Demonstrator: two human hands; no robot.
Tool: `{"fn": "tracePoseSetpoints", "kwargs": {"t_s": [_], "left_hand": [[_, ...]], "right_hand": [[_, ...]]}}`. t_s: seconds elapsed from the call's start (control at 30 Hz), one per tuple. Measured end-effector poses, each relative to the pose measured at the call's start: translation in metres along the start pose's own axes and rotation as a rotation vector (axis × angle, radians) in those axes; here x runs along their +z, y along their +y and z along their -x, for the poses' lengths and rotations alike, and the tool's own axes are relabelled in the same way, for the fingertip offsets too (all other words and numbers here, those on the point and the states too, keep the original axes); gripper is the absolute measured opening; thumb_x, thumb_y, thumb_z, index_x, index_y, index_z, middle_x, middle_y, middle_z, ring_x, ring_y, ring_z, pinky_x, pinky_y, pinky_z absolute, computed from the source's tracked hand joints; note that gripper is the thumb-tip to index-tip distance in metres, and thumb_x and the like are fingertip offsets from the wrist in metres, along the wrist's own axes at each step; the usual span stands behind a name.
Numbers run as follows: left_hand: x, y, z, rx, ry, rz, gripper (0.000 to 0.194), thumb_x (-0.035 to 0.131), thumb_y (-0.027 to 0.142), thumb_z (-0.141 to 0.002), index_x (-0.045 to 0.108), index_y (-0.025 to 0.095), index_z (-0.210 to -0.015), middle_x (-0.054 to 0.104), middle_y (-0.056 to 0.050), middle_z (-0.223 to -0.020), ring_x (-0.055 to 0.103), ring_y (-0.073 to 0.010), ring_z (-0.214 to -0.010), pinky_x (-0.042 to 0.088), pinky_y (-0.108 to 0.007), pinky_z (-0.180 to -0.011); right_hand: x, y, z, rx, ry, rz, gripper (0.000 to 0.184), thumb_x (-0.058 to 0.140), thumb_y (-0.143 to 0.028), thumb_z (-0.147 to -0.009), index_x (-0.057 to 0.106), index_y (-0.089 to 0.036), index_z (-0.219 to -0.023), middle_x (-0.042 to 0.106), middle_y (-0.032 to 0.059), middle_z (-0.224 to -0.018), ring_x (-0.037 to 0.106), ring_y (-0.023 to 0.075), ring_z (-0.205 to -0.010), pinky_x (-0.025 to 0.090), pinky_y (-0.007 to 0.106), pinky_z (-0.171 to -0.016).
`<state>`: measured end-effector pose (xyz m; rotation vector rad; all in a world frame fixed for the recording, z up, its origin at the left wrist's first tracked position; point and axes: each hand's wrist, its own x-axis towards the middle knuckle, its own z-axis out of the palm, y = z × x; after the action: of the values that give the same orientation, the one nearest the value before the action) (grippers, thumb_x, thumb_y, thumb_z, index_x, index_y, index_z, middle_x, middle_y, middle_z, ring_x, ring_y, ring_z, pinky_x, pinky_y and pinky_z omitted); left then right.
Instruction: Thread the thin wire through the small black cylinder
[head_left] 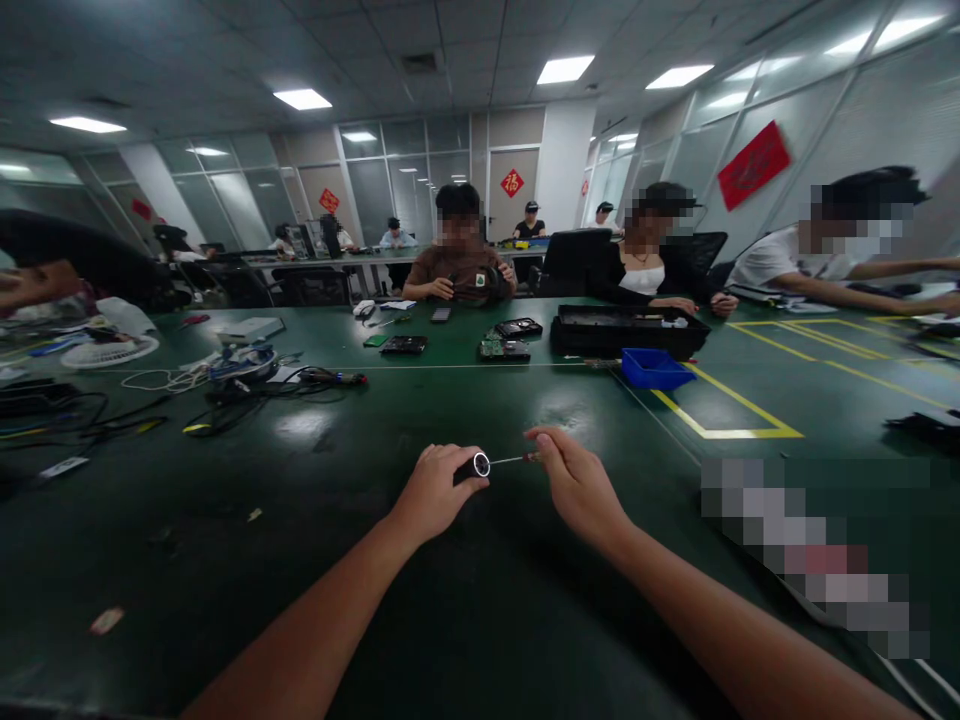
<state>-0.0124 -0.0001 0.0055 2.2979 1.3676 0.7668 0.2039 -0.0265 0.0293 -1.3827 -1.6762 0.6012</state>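
Observation:
My left hand (439, 488) is closed around a small black cylindrical device (468, 468), whose round end with a bright white ring faces right. What exactly the device is, I cannot make out. In my right hand (583, 483) is a thin screwdriver (510, 460), gripped by its handle, which the fingers mostly cover. Its metal shaft points left and the tip meets, or comes very close to, the ringed end. Both hands are held over the middle of the green table (480, 620).
Beyond my hands lie opened hard drives (505, 350), a blue bin (654, 369) and a long black tray (630, 328). Tangled cables (247, 385) and a white fan grille (109, 348) are at the left. A blurred-out object (817, 560) lies at the right. Several people sit across the table.

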Motion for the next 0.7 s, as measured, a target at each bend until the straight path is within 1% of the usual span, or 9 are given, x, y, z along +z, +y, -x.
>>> {"fn": "tracePoseSetpoints", "kwargs": {"t_s": [0.1, 0.2, 0.27, 0.33, 0.4, 0.47, 0.5, 0.57, 0.7], "left_hand": [[-0.002, 0.001, 0.000, -0.017, -0.018, 0.015, 0.027, 0.069, 0.030, -0.089, 0.067, 0.028, -0.116, 0.068, -0.002, -0.109, 0.059, -0.0246, -0.104, 0.038, -0.046, -0.103], [-0.004, 0.002, 0.000, -0.034, -0.017, 0.030, 0.026, 0.067, 0.029, -0.090, 0.066, 0.028, -0.116, 0.069, -0.002, -0.111, 0.061, -0.0242, -0.106, 0.032, -0.051, -0.110], [-0.005, 0.002, -0.001, -0.034, -0.004, 0.038, 0.026, 0.066, 0.029, -0.091, 0.065, 0.028, -0.117, 0.069, -0.002, -0.112, 0.061, -0.0240, -0.107, 0.029, -0.054, -0.113], [-0.005, 0.003, -0.001, -0.023, 0.017, 0.044, 0.028, 0.066, 0.029, -0.091, 0.064, 0.028, -0.119, 0.068, -0.002, -0.114, 0.060, -0.0239, -0.108, 0.028, -0.055, -0.114], [-0.006, 0.004, -0.001, 0.009, 0.039, 0.046, 0.031, 0.067, 0.030, -0.091, 0.063, 0.028, -0.122, 0.068, -0.002, -0.117, 0.059, -0.0234, -0.111, 0.026, -0.054, -0.116], [-0.006, 0.005, -0.001, 0.046, 0.042, 0.040, 0.032, 0.067, 0.031, -0.091, 0.062, 0.029, -0.123, 0.067, -0.002, -0.119, 0.058, -0.0224, -0.114, 0.024, -0.053, -0.118], [-0.007, 0.006, -0.001, 0.056, 0.035, 0.033, 0.031, 0.066, 0.031, -0.091, 0.062, 0.029, -0.122, 0.067, -0.001, -0.119, 0.058, -0.0221, -0.114, 0.023, -0.053, -0.118], [-0.007, 0.006, -0.001, 0.051, 0.010, 0.018, 0.029, 0.065, 0.032, -0.092, 0.063, 0.028, -0.121, 0.068, -0.001, -0.117, 0.058, -0.0220, -0.114, 0.022, -0.054, -0.119], [-0.006, 0.004, -0.001, 0.032, 0.001, 0.001, 0.031, 0.065, 0.034, -0.092, 0.063, 0.028, -0.122, 0.067, -0.003, -0.119, 0.059, -0.0231, -0.115, 0.021, -0.056, -0.119]], "right_hand": [[0.002, 0.002, 0.000, 0.002, 0.033, -0.092, 0.031, 0.043, -0.040, -0.098, 0.056, -0.021, -0.120, 0.070, 0.0060, -0.091, 0.064, 0.0226, -0.074, 0.048, 0.036, -0.066], [0.004, 0.005, 0.001, 0.008, 0.036, -0.237, 0.025, 0.052, -0.040, -0.095, 0.057, -0.021, -0.109, 0.069, 0.0065, -0.092, 0.065, 0.0231, -0.082, 0.051, 0.037, -0.074], [0.004, 0.007, 0.000, 0.036, 0.022, -0.341, 0.023, 0.056, -0.042, -0.093, 0.061, -0.020, -0.100, 0.068, 0.0052, -0.087, 0.064, 0.0220, -0.080, 0.051, 0.038, -0.077], [0.005, 0.009, -0.002, 0.103, 0.046, -0.493, 0.026, 0.060, -0.045, -0.090, 0.063, -0.020, -0.095, 0.067, 0.0040, -0.083, 0.064, 0.0209, -0.079, 0.052, 0.037, -0.079], [0.005, 0.012, -0.006, 0.219, 0.055, -0.689, 0.029, 0.062, -0.049, -0.087, 0.064, -0.020, -0.092, 0.065, 0.0033, -0.081, 0.062, 0.0196, -0.075, 0.053, 0.037, -0.078], [0.003, 0.016, -0.009, 0.346, -0.039, -0.839, 0.028, 0.062, -0.048, -0.087, 0.062, -0.020, -0.087, 0.060, 0.0015, -0.073, 0.059, 0.0175, -0.067, 0.055, 0.038, -0.075], [0.002, 0.018, -0.010, 0.374, -0.065, -0.875, 0.028, 0.061, -0.047, -0.087, 0.061, -0.020, -0.085, 0.058, 0.0007, -0.071, 0.058, 0.0165, -0.063, 0.055, 0.038, -0.073], [0.001, 0.019, -0.011, 0.360, -0.059, -0.857, 0.027, 0.059, -0.046, -0.089, 0.060, -0.020, -0.085, 0.057, 0.0004, -0.069, 0.056, 0.0160, -0.061, 0.056, 0.037, -0.072], [-0.001, 0.017, -0.007, 0.217, 0.056, -0.641, 0.029, 0.056, -0.048, -0.092, 0.061, -0.020, -0.090, 0.062, 0.0028, -0.075, 0.061, 0.0185, -0.068, 0.055, 0.037, -0.071]]}}
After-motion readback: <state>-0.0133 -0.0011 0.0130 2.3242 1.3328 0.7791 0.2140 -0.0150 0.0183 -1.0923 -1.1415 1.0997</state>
